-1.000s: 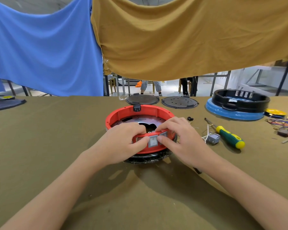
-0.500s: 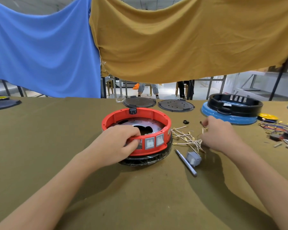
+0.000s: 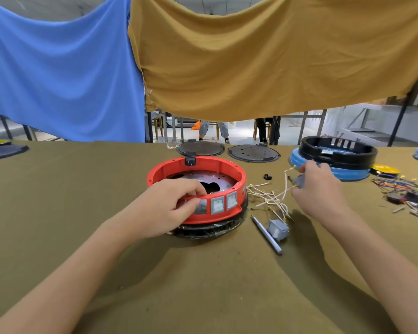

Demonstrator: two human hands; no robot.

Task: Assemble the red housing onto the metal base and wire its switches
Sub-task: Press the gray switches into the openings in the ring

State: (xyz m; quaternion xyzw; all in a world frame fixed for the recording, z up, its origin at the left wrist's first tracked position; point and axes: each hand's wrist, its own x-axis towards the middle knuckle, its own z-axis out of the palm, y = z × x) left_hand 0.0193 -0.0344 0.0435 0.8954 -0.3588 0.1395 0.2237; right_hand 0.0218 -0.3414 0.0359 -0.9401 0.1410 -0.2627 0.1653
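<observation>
Head view: the red housing, a smooth plastic ring seated on the perforated metal base at mid-table, is gripped at its front rim by the left hand, thumb and fingers curled over the edge beside the grey rocker switches. A small grey part with thin white wires is pinched in the right hand, held above the table just right of the housing. Snagging of the springy, tangled leads is judged likely, by which the loose switch and the slender rod could be dragged; slack bracing could let the ring shift on its base.

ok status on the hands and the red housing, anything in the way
Left hand grips red housing at its front rim. Right hand lifts a grey switch with white wires. Housing sits on its base. Nothing blocking.
</observation>
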